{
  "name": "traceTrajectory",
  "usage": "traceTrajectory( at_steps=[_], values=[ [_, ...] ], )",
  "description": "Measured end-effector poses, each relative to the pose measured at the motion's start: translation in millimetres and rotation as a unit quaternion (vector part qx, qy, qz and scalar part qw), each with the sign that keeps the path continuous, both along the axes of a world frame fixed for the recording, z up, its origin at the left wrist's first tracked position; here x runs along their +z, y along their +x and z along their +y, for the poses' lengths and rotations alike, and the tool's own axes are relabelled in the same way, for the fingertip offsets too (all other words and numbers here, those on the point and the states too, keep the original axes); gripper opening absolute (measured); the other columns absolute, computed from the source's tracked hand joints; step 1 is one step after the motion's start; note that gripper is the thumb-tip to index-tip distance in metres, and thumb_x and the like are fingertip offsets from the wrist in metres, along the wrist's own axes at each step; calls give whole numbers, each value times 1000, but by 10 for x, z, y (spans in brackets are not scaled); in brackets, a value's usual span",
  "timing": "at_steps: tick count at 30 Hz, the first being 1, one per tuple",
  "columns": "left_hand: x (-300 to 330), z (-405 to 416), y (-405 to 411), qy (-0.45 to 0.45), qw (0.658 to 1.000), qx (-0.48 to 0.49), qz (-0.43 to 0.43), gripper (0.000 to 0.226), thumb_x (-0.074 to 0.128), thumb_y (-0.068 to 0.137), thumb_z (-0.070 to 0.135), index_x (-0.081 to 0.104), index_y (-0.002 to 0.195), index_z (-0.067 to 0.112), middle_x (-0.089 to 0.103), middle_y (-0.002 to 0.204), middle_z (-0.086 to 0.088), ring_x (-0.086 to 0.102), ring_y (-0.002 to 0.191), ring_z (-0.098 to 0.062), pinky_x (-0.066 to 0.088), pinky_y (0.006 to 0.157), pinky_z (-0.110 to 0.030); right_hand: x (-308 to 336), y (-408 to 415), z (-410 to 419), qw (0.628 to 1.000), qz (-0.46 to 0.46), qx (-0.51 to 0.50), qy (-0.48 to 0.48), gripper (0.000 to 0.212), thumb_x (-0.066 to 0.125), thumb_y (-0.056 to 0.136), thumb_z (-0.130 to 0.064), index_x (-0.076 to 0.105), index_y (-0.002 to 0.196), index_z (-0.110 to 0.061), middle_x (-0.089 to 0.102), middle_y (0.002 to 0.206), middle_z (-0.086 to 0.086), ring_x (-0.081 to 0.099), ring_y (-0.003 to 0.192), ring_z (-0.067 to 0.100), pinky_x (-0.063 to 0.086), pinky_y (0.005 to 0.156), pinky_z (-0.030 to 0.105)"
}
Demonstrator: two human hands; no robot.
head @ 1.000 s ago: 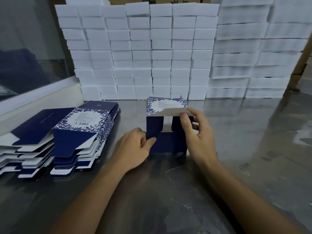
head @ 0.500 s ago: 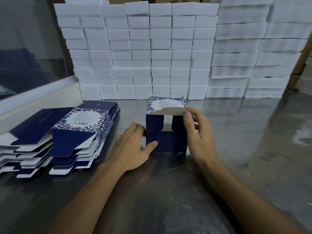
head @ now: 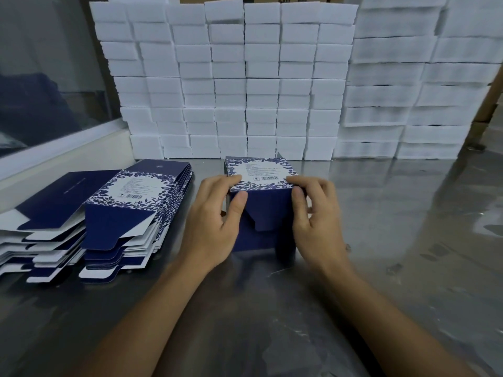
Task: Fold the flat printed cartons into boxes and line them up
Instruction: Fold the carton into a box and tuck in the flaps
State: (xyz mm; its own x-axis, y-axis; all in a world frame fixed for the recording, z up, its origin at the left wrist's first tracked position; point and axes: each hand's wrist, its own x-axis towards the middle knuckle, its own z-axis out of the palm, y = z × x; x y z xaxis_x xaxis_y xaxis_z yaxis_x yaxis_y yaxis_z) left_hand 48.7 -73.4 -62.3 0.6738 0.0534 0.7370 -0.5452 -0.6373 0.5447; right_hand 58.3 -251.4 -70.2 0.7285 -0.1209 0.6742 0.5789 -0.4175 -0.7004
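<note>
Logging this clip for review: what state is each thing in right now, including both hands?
Box: erected, upright on the table, printed panel facing up, front flaps folded in.
Left hand: grips the box's left side, thumb on the front.
Right hand: grips the box's right side, thumb on the front.
Flat cartons: unfolded, in two fanned stacks.
White blocks: stacked in a wall behind.
Table: steel, reflective.

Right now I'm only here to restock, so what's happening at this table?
A person is folding a blue printed carton into a box on the metal table, left hand and right hand gripping its sides, thumbs on the near face. Two stacks of flat cartons wait to the left; white blocks are piled behind.
</note>
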Motion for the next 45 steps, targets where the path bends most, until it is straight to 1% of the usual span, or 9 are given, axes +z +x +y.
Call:
traceTrajectory(
  at_steps=[4, 8, 17, 21, 29, 33, 36, 42, 45],
  values=[
    [7, -81, -20, 5, 999, 16, -35, 32, 50, 96, 26, 67, 116, 8, 57, 119, -9, 58, 106, -20, 54, 74, -46, 58, -47, 139, 981, -118, -81, -133, 17, 66, 94, -20, 74, 109, -18, 51, 135, 13, 54, 121, 33, 46, 95, 52],
    [17, -141, -42, 23, 997, 33, -72, 25, 52, 96, 19, 70, 108, 7, 58, 115, -11, 56, 94, -14, 54, 64, -41, 69, -79, 314, 962, -145, -111, -204, 19, 64, 96, -22, 75, 109, -30, 60, 131, 5, 59, 116, 24, 38, 99, 56],
    [35, -173, -40, 38, 994, 54, -85, 22, 53, 95, 18, 71, 102, 5, 59, 108, -9, 55, 87, -15, 52, 61, -42, 111, -59, 305, 970, -143, -99, -169, 13, 65, 94, -20, 76, 97, -27, 63, 114, -1, 62, 104, 21, 41, 90, 54],
    [40, -123, -36, 32, 995, 54, -75, 25, 52, 95, 18, 69, 103, 3, 59, 110, -11, 60, 93, -22, 53, 66, -44, 69, -22, 172, 978, -148, -64, -131, 12, 67, 93, -17, 76, 100, -13, 63, 114, 8, 61, 103, 28, 49, 82, 53],
    [30, -105, -16, 22, 996, 49, -78, 25, 51, 95, 17, 68, 104, 1, 59, 109, -12, 54, 96, -15, 50, 67, -37, 81, 6, 124, 983, -142, -45, -109, 7, 68, 92, -9, 73, 95, -8, 61, 107, 7, 57, 100, 29, 50, 80, 46],
    [22, -94, -6, 20, 996, 43, -76, 25, 51, 95, 17, 67, 105, 1, 58, 109, -11, 54, 98, -14, 50, 71, -38, 61, -3, 111, 990, -123, -32, -68, 7, 68, 92, -10, 73, 97, -8, 56, 122, 11, 56, 114, 22, 50, 90, 31],
    [17, -44, 15, -3, 997, 34, -71, 26, 50, 95, 17, 66, 106, 0, 57, 111, -12, 53, 99, -10, 53, 74, -42, 59, -1, 33, 995, -92, -12, -24, 8, 68, 93, -6, 72, 100, -7, 53, 124, 8, 52, 112, -4, 48, 83, 17],
    [-7, -45, 33, -15, 997, 30, -74, 27, 49, 96, 19, 64, 110, 2, 50, 112, 0, 51, 100, -9, 53, 74, -39, 122, 44, -27, 998, -56, 9, 18, 8, 71, 90, -1, 75, 93, -7, 59, 107, 5, 61, 96, 15, 46, 62, 12],
    [-43, -19, 46, -19, 998, 13, -53, 28, 54, 94, 24, 60, 117, 8, 49, 118, 3, 55, 104, -13, 55, 76, -40, 97, 44, -20, 998, -55, 11, 28, 11, 71, 91, -4, 75, 98, -12, 58, 109, 1, 61, 97, 12, 48, 62, 11]
  ],
)
